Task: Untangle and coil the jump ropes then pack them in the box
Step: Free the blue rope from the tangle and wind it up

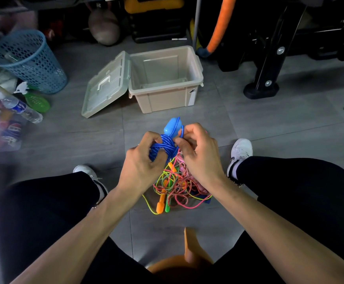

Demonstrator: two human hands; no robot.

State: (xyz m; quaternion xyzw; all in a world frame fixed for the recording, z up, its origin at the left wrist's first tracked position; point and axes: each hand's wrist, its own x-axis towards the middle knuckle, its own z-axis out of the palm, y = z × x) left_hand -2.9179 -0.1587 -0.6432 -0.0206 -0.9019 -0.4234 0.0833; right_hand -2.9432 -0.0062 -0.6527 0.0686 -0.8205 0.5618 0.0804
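Seen from a head-worn camera looking down, a person in dark trousers and white trainers sits low over a grey tiled floor [64,138], knees spread wide, with both bare forearms reaching forward to the middle of the view. Beyond the hands stands an open beige plastic storage box [168,98], nothing visible inside it, its translucent hinged lid [105,85] with a white handle folded back onto the floor at its left side. Farther left a blue perforated plastic basket [31,60] leans among bottles and bags. On the floor between the feet, just below the hands, lies a loose tangled heap of thin jump ropes [177,187] in yellow, pink, green and red-and-white braid, with orange and green plastic handles sticking out at its near edge. Held above that heap is a glossy blue plastic jump rope [164,145], already gathered into a tight bundle of loops. The left hand [141,167] is closed around the bundle's left side, fingers curled over the loops. The right hand [199,154] pinches a strand of the blue cord between thumb and fingertips near the rope's pale blue plastic handles [172,127], which point up toward the box. The cord looks light, smooth and springy, so the loops would likely slip open if the hold loosened; gripping across the middle of the bundle, where all loops cross, seems safest. The braided ropes below look softer and more prone to snagging.
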